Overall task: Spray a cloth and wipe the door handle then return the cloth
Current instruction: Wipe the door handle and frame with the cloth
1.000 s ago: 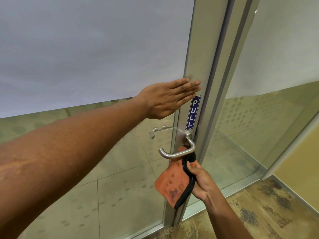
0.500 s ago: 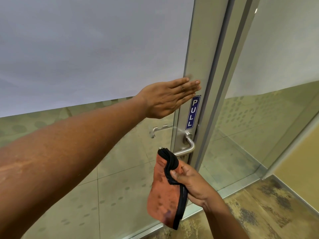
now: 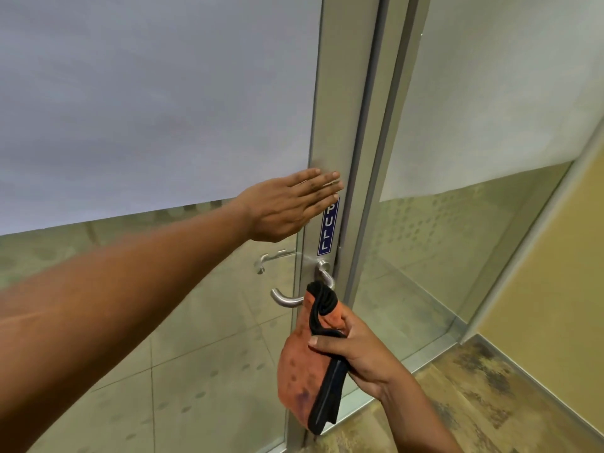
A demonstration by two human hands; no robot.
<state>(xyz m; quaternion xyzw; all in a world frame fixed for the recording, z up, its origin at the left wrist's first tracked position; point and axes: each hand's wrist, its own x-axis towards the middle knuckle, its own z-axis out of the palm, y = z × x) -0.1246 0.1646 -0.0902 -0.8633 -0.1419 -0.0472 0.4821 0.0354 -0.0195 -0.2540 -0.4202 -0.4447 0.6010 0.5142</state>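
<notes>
Frosted glass door (image 3: 157, 103) filling the left of the view, clear below the frosting, with a pale tiled floor seen through it. Brushed metal door frame (image 3: 340, 93) running top to bottom at centre, carrying a blue PULL sign (image 3: 327, 228). Second glass panel (image 3: 474, 109) to the right, then a yellowish wall (image 3: 555, 273) and mottled brown flooring (image 3: 474, 387) at lower right. Left hand (image 3: 287, 204) flat against the door frame above the sign, fingers straight and close together, holding nothing. Right hand (image 3: 356, 351) lower down, thumb and fingers curled round an orange cloth (image 3: 302, 361) with a black edge, bunched and hanging down from the grip. Top of the cloth draped against the middle of the silver door handle (image 3: 287, 297), free end of the lever showing to its left, base of the lever above it near the frame. Compared with half a second ago: cloth raised and shifted right, from just in front of the lever's free end to its middle, leaving that end bare; left hand unchanged on the frame.
</notes>
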